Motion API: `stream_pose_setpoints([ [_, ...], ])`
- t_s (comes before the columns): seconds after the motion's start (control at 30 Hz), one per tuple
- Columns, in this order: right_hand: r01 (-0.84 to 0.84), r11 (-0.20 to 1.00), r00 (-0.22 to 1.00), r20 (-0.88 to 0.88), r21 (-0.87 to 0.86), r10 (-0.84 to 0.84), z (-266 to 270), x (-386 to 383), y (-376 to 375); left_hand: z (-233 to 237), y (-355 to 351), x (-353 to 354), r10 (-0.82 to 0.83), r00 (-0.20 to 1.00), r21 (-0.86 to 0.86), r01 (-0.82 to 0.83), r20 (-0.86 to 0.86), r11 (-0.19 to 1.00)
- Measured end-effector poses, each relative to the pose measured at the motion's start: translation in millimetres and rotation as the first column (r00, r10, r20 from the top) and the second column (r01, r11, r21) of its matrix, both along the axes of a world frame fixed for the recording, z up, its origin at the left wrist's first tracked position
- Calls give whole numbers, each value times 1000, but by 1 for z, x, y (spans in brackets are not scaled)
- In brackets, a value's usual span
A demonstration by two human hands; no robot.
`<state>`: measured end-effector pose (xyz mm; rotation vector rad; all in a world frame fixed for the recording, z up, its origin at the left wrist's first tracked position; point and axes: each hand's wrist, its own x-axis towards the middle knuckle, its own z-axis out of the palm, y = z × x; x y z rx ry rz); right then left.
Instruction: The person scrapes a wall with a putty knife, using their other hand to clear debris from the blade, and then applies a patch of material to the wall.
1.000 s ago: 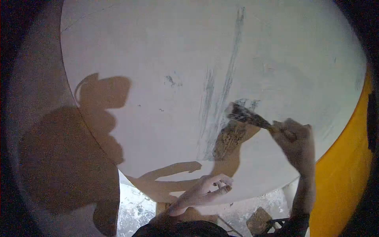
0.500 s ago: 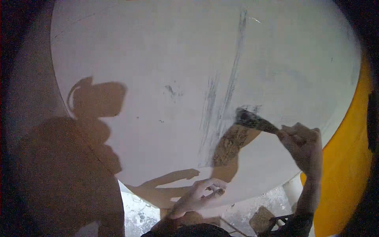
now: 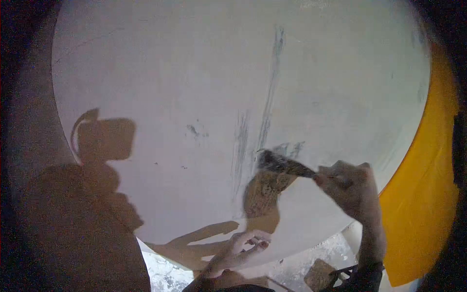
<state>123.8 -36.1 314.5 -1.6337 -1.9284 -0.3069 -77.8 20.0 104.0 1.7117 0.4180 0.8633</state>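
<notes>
My right hand is closed round the narrow end of a putty knife. Its wide, dark, smeared blade lies against the large pale curved surface, over dark grey smears. My left hand is lower down, at the bottom edge of that surface. Its fingers are loosely bent and apart, with nothing visible between them.
Yellow sheeting hangs along the right side. Below the curved edge shows a pale, stained floor with a brownish block on it. Shadows of a head and arms fall across the surface.
The view has shifted, so the smears appear further left and lower. My right hand and the putty knife have moved left and slightly down in view. My left hand stays much the same.
</notes>
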Motion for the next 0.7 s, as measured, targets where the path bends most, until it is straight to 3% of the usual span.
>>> stream_pose_setpoints([
  [0.1, -59, 997, 998, -18, 51, 60, -4, 7, 9, -11, 2, -2, 4, 998, 106, 4, -68, 994],
  [0.2, 32, 999, 996, -84, 21, -31, 6, 26, 5, -11, 5, 0, 45, 999, 174, -41, -17, 984],
  [0.23, 82, 996, 987, -137, -30, -86, 10, 30, 7, -9, 7, 1, 28, 999, 106, -24, -38, 994],
  [0.27, -79, 992, 994, -71, 96, 86, 5, 25, 15, -8, 7, -1, 4, 998, 28, -3, -66, 1000],
  [0.37, -136, 990, 991, -7, 25, 136, -1, 4, 28, -18, 12, -2, -18, 993, 49, 24, -118, 999],
  [0.5, -31, 998, 997, -72, 57, 35, -5, 39, 20, -5, 5, -1, -4, 994, 25, 7, -106, 1000],
  [0.57, -15, 1000, 995, -103, 20, 17, -7, 41, 17, -17, 4, 3, 0, 999, 8, 0, 54, 1000],
  [0.6, -10, 1000, 994, -109, 8, 10, -9, 33, 16, -18, 3, 3, -5, 999, -4, 5, 49, 1000],
  [0.67, -160, 985, 987, 1, 66, 160, -7, 7, 17, -13, 5, 1, -14, 1000, 53, 15, -20, 998],
  [0.7, -157, 986, 988, 8, 61, 157, -7, 11, 16, -14, 5, 2, -17, 1000, 50, 17, -12, 999],
])
